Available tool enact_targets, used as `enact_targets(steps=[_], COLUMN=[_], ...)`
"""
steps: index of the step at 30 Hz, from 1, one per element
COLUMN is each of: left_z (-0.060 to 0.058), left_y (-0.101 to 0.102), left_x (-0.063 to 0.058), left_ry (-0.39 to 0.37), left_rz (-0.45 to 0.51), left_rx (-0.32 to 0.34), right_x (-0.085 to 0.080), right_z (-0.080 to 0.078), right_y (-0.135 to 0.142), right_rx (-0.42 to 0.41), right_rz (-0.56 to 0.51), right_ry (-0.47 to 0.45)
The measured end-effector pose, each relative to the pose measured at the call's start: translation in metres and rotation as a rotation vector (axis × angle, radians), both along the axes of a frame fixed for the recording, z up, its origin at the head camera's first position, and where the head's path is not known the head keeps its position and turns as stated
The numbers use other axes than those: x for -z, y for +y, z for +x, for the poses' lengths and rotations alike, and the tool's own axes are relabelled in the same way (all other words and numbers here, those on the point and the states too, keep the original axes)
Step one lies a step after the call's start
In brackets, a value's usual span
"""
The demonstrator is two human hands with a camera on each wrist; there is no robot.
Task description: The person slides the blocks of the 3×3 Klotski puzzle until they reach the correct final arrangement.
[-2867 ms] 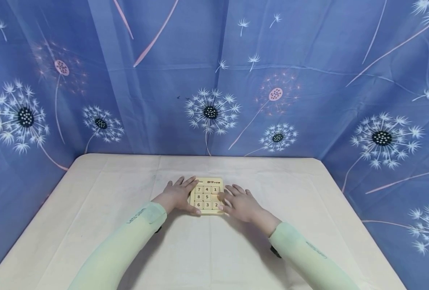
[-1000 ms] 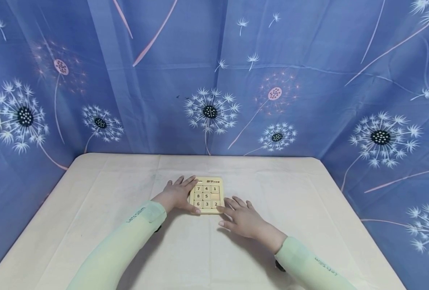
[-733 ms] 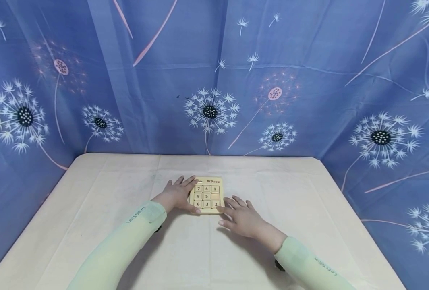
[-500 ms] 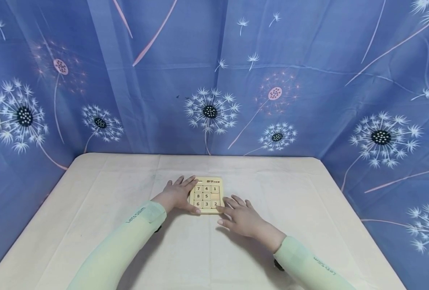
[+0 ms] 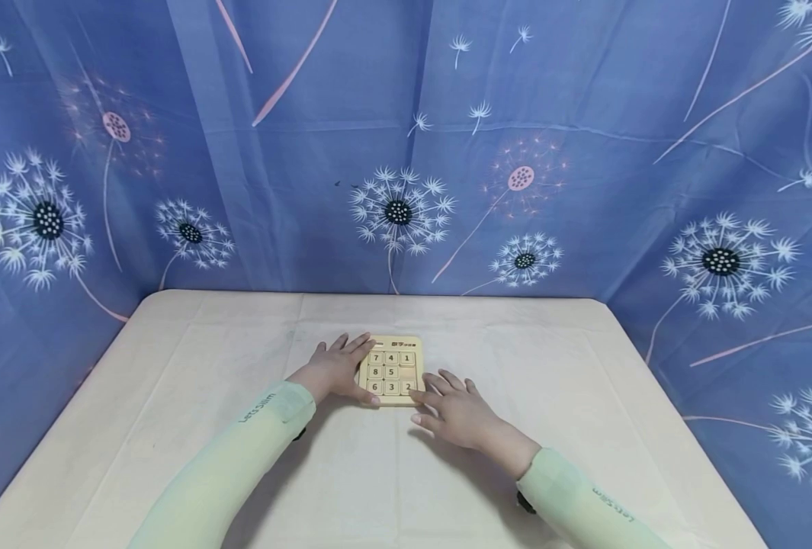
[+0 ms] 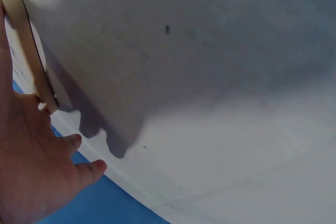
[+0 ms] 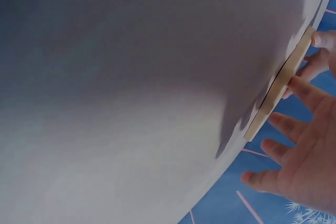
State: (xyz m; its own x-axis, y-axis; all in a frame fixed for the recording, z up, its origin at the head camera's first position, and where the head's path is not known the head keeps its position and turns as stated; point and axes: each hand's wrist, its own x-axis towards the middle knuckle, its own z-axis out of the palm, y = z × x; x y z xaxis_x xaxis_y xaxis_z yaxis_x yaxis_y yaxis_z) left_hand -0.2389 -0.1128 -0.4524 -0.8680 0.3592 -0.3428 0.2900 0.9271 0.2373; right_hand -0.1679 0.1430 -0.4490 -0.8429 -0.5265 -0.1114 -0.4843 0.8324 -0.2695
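A pale yellow sliding number puzzle (image 5: 415, 402) lies flat, numbered tiles up. Its rows read 7 4 1, then 8 5 and a bare slot at the right, then 6 3 2. My left hand (image 5: 335, 372) holds the left side, thumb at the lower left corner and index finger at the upper left; the other fingers spread outward. My right hand (image 5: 462, 415) is at the lower right, index fingertip on the 2 tile (image 5: 407, 386), thumb off the board. The right wrist view shows the puzzle's edge (image 7: 281, 85) beside loosely spread fingers (image 7: 286, 127).
The puzzle rests on a table with a cream cover (image 5: 378, 480). A blue curtain with dandelion prints (image 5: 275, 198) rises behind the table's far edge and along both sides. Pale green sleeves (image 5: 223, 465) cover both forearms.
My right hand has drawn back toward the lower right; its index finger left the bare slot for the 2 tile. The tile order and my left hand stay the same.
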Motion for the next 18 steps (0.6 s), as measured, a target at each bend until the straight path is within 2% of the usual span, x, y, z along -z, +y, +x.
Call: enact_targets(steps=[18], left_z=[0.0003], left_y=[0.0001], left_x=[0.0009], left_ry=[0.002], left_rz=[0.002], left_rx=[-0.003], right_x=[0.0035], right_z=[-0.0080], right_y=[0.0003], right_rx=[0.035], right_rz=[0.005], right_ry=[-0.014])
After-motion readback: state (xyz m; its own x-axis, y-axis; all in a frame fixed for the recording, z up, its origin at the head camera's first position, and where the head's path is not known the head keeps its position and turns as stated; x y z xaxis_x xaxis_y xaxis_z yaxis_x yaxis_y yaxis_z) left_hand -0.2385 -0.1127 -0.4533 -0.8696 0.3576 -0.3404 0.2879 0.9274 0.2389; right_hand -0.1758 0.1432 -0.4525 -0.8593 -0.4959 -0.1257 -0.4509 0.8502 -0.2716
